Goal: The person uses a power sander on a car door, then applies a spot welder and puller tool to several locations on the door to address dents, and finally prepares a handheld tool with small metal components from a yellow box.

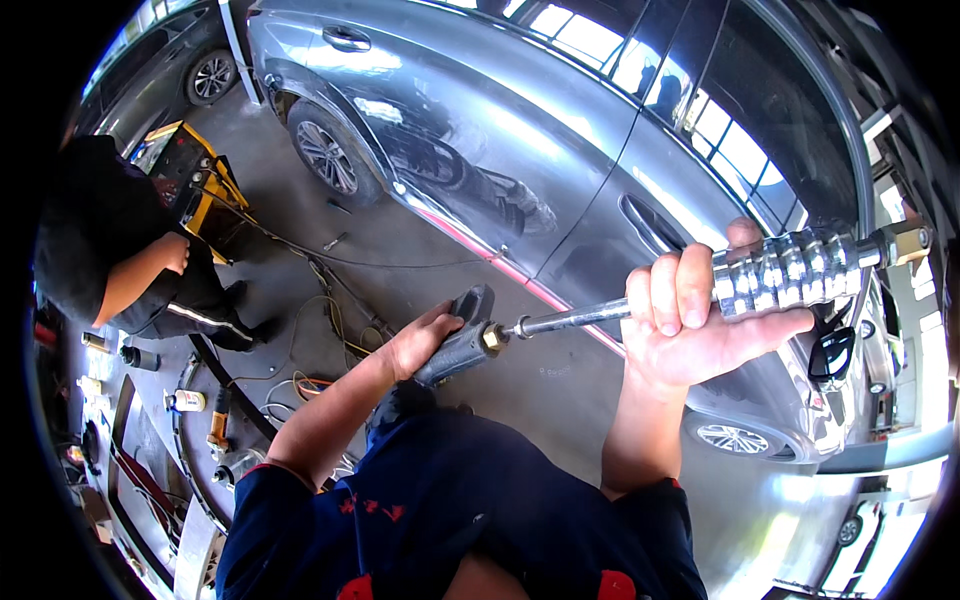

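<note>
A slide hammer dent puller stretches across my front, from a black pistol-style handle (448, 352) to a ribbed chrome weight (785, 275) on a thin steel rod (575, 318). My left hand (420, 343) is closed round the handle. Up at the right, my right hand (675, 320) grips the chrome weight, fingers curled and thumb stretched along it. A brass-coloured nut (493, 337) sits where the handle meets the rod, and another brass-coloured end piece (912, 243) lies past the weight. Behind the tool stands a shiny grey car (480, 110); whether the tool touches it, I cannot tell.
Another person (100, 230) in dark clothes stands at the left by a yellow-framed cart (215, 190). Cables (330, 270) run across the floor. A workbench (145, 425) at the lower left carries bottles and an orange-bodied power tool (219, 425). The car's side mirror (830, 352) juts out at the right.
</note>
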{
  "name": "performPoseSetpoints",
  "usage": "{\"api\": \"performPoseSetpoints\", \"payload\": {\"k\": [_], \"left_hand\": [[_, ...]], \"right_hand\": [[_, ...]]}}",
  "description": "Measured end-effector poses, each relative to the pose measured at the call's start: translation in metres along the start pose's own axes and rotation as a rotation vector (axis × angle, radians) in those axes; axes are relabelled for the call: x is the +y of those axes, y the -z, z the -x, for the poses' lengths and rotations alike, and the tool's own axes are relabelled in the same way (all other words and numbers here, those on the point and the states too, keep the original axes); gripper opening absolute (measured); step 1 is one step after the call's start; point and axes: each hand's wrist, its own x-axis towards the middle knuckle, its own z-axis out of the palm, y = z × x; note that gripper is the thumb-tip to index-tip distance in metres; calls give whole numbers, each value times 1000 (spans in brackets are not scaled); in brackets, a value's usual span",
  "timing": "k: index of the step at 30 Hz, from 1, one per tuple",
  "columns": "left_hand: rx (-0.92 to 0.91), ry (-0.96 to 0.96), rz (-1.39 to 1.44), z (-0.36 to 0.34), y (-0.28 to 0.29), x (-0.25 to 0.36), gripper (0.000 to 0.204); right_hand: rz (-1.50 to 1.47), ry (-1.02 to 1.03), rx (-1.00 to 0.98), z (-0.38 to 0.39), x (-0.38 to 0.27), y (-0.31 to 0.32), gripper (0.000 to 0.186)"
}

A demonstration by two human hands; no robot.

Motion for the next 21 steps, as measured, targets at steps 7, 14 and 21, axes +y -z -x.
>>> {"api": "performPoseSetpoints", "payload": {"k": [7,14,21], "left_hand": [[-50,-29,-114,-58,21,13,47],[-291,123,147,-107,50,22,37],[-516,273,120,-104,100,74,41]], "right_hand": [[109,-2,168,-29,16,35,80],[424,-49,780,-77,77,42,81],[812,-176,346,-47,109,56,87]]}}
